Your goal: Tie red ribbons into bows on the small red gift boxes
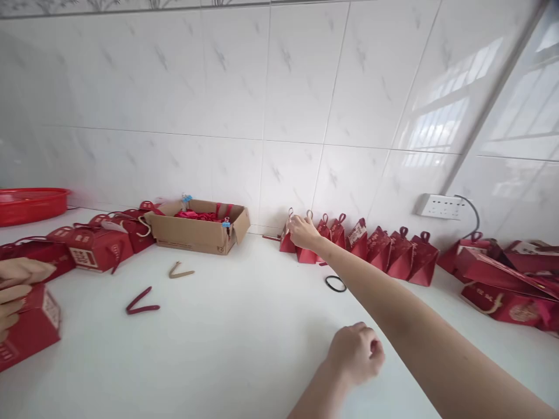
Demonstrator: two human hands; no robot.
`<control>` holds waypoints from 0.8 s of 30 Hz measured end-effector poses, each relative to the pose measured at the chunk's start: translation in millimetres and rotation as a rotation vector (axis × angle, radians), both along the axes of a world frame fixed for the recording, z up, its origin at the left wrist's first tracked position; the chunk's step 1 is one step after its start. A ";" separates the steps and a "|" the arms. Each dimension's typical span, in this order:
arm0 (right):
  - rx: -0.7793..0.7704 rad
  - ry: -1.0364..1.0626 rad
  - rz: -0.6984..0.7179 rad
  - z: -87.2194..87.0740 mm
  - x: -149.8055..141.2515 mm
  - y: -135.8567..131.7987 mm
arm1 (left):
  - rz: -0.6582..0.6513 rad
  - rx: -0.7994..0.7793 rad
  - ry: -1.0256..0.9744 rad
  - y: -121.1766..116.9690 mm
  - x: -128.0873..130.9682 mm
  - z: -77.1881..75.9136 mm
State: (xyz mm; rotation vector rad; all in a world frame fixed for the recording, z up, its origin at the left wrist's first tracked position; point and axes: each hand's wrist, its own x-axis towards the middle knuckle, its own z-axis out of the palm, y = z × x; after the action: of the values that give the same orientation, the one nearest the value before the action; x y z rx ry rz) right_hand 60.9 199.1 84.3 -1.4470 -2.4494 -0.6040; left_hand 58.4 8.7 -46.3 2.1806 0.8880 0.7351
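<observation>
My right hand [302, 231] reaches far across the white counter to a row of small red gift boxes [422, 260] with loop tops. Its fingers are closed at the top of a gift box [286, 241] at the row's left end; the exact grip is partly hidden. My left hand [356, 354], slightly blurred, is curled into a loose fist low over the counter, with nothing visible in it. A black ring-shaped band [336, 283] lies between my left hand and the row.
Another person's hand [20, 276] is at a red box [30, 329] on the left edge. An open cardboard box [192, 233] holds red fabric. A dark red strap [142, 302], a tan strap [180, 272], more red boxes [102, 247], a red basket [32, 206] and a power strip [441, 206] are around.
</observation>
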 end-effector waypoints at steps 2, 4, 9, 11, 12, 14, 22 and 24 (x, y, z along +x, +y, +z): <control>0.023 -0.010 0.056 7.4 20.1 -3.5 | 0.047 0.000 -0.001 0.1 -5.0 4.5; 0.042 -0.007 0.048 18.7 59.8 -10.3 | 0.063 0.002 -0.009 1.3 -8.4 7.8; 0.110 0.070 -0.252 37.3 216.5 -65.9 | 0.049 -0.015 -0.064 6.3 -9.5 9.8; 0.137 0.123 -0.440 31.9 281.2 -107.0 | 0.053 -0.038 -0.072 7.6 -8.3 9.2; 0.157 0.159 -0.545 25.9 310.5 -129.8 | 0.050 -0.053 -0.065 8.1 -7.7 8.7; 0.214 0.257 -0.769 8.1 360.8 -175.3 | 0.039 -0.077 -0.038 8.8 -6.5 7.9; 0.144 0.650 -1.141 -64.2 445.4 -254.9 | 0.076 -0.105 0.048 10.3 -7.8 12.0; 0.099 0.753 -1.138 -71.0 450.8 -244.7 | 0.087 -0.095 0.062 10.6 -8.7 12.8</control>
State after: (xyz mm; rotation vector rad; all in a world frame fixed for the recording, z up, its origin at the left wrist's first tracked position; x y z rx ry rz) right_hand 511.7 -45.7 13.3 -2.3657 -0.9008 -0.2328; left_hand 49.8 19.3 -33.5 2.1018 1.0344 0.6565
